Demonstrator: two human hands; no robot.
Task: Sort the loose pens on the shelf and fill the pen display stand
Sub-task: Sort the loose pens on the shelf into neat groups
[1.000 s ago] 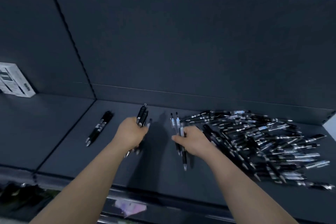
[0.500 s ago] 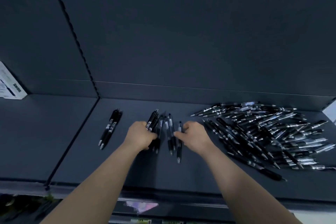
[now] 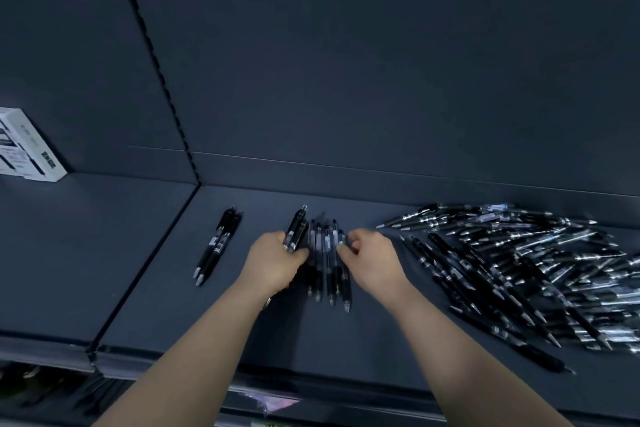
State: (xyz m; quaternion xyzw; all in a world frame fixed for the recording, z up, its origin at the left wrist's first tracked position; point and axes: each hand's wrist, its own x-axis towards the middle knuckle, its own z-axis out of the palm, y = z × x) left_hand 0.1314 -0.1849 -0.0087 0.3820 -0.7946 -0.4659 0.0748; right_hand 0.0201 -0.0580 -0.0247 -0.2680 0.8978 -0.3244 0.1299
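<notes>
between my two hands on the shelf sits a small row of pens, tips toward me. my left hand is curled round a bundle of black pens, and my right hand pinches the end pen of that row. off to the right of that hand sprawls the loose pile; left of the left hand lie two black pens, with a white box further out.
</notes>
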